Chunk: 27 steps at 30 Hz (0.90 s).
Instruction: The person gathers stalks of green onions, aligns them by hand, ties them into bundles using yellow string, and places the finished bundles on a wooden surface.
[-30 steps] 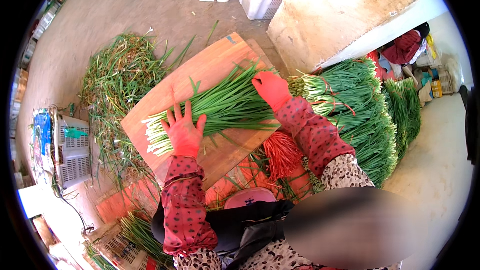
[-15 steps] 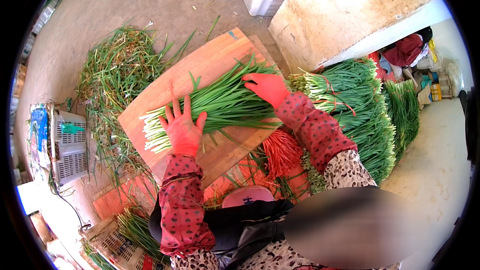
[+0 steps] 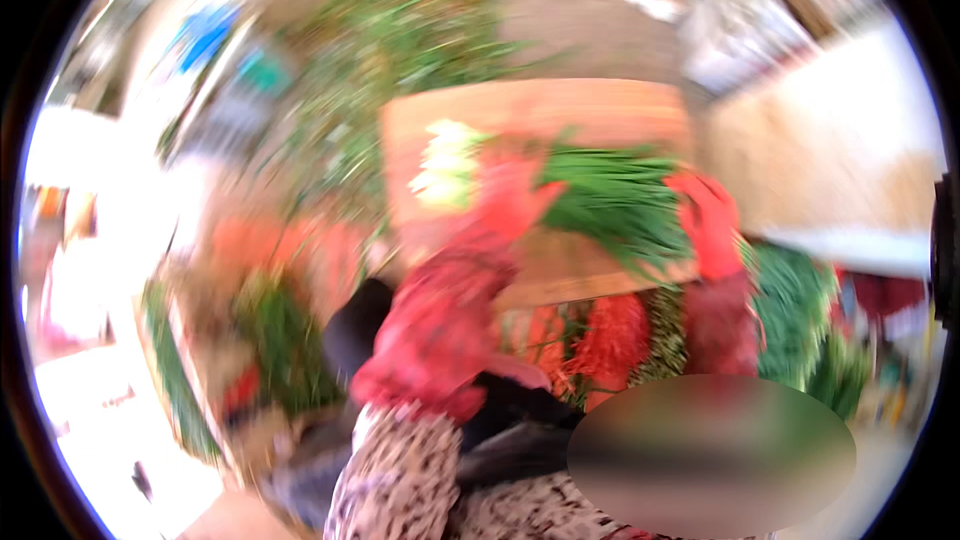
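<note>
Bundle of green stalks (image 3: 605,195), one: centre of the frame, on the wooden desk (image 3: 590,100), pale ends (image 3: 447,165) leftward. Your left hand (image 3: 508,198), red-gloved: across the stalks; thumb apart, other fingers too blurred to tell. Your right hand (image 3: 710,218), red-gloved: at the bundle's right end; fingers' closure unclear. Handling, advised: press lightly, keep pale ends level.

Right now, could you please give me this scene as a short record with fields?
left hand: red-gloved, over the green stalks near their pale ends
right hand: red-gloved, at the stalks' opposite end
work surface: wooden board under the stalks
near side of board: red strands
beyond board: loose heap of greens
clarity: blurred; grip unclear
</note>
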Tool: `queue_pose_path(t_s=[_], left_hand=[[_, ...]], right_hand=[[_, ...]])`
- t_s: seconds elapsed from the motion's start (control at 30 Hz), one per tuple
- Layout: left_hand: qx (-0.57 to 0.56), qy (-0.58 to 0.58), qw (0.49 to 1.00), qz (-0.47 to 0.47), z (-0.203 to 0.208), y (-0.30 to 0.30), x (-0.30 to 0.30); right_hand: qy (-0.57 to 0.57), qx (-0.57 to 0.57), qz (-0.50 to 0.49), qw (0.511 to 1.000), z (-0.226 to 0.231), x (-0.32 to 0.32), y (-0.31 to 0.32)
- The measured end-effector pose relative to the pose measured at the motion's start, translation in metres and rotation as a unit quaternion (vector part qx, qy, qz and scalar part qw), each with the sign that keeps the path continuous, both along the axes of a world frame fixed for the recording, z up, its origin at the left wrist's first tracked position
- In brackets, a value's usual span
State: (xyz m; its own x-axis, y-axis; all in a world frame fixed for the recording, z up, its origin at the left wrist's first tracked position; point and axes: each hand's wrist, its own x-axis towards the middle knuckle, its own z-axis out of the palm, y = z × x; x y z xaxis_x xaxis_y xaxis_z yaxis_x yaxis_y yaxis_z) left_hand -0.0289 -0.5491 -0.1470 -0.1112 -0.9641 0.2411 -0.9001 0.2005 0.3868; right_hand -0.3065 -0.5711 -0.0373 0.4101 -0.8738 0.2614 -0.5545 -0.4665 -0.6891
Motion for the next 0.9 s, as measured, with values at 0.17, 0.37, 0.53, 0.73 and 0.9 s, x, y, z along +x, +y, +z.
queue_pose_path(t_s=[0.17, 0.37, 0.53, 0.73, 0.9], left_hand=[[0.036, 0.018, 0.998, 0.055, 0.066, 0.016, 0.008], [-0.017, 0.202, 0.956, 0.213, 0.150, 0.187, 0.078], [-0.127, 0.495, 0.686, 0.518, 0.126, 0.359, 0.133], [-0.048, 0.419, 0.659, 0.623, 0.013, 0.463, 0.192], [0.044, 0.288, 0.727, 0.621, -0.057, 0.433, 0.266]], right_hand=[[0.015, 0.583, 0.354, 0.731, 0.042, 0.076, 0.084], [0.056, 0.493, 0.295, 0.816, -0.034, 0.153, 0.117], [-0.058, 0.371, 0.435, 0.819, -0.021, 0.264, 0.129], [0.018, 0.527, 0.396, 0.751, -0.048, 0.396, 0.165], [0.112, 0.618, 0.356, 0.692, -0.140, 0.493, 0.182]])
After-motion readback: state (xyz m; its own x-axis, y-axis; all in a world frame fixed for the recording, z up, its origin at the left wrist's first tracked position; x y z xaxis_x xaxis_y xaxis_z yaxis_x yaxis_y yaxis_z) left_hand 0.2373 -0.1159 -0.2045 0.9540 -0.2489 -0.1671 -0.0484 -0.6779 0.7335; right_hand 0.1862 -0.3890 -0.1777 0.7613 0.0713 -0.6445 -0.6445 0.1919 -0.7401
